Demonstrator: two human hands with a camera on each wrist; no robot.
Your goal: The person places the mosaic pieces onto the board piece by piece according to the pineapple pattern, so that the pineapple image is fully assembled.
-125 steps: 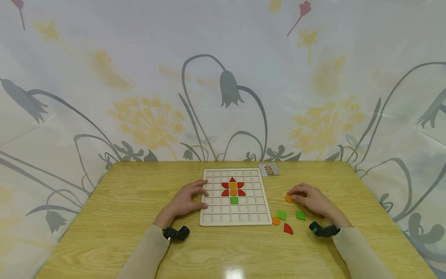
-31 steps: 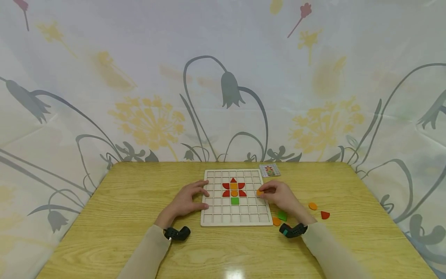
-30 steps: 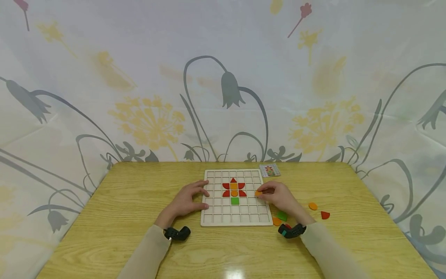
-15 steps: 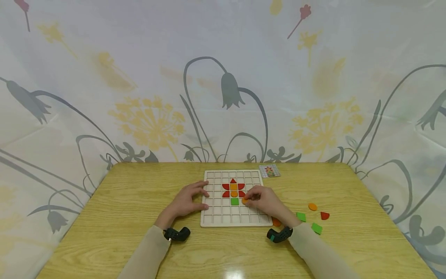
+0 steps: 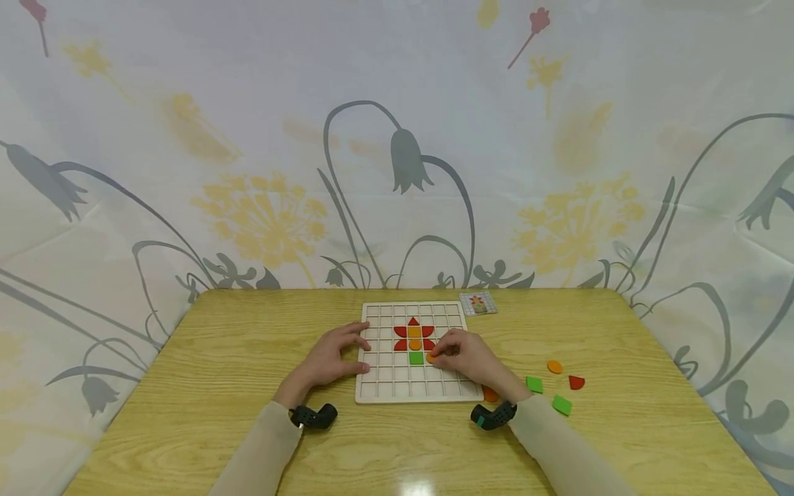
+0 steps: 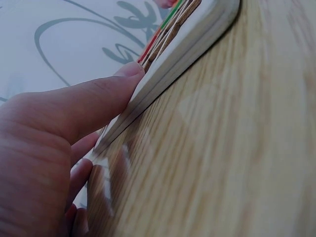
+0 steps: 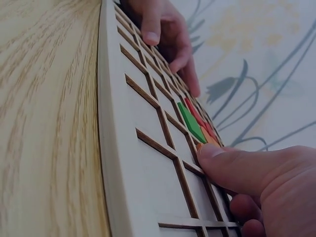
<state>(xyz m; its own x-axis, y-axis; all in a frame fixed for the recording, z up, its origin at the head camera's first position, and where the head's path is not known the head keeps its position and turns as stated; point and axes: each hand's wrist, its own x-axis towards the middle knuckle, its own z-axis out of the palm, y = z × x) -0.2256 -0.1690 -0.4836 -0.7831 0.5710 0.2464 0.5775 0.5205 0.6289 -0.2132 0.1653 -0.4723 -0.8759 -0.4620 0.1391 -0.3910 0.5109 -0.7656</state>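
My right hand (image 5: 468, 357) pinches an orange disc (image 5: 431, 358) between thumb and fingers, low over the gridded wooden board (image 5: 419, 399), at the cell just right of a green square (image 5: 416, 358). In the right wrist view only a sliver of that disc (image 7: 199, 146) shows beside the thumb. Above the green square lie another orange disc (image 5: 415, 344), an orange square (image 5: 414, 332), a red triangle (image 5: 413, 321) and several red petal-shaped pieces (image 5: 400, 331). My left hand (image 5: 329, 358) rests with spread fingers on the board's left edge; its thumb (image 6: 106, 101) touches the rim.
Right of the board lie an orange disc (image 5: 555, 366), a red quarter piece (image 5: 577, 382) and two green pieces (image 5: 534, 384). One orange piece (image 5: 491, 394) is partly hidden by my right wrist. A picture card (image 5: 478, 303) lies at the board's upper right corner.
My right hand has carried the orange disc leftward from the table onto the board, close to the green square. Loose pieces on the right have come into view. The left hand stays put.
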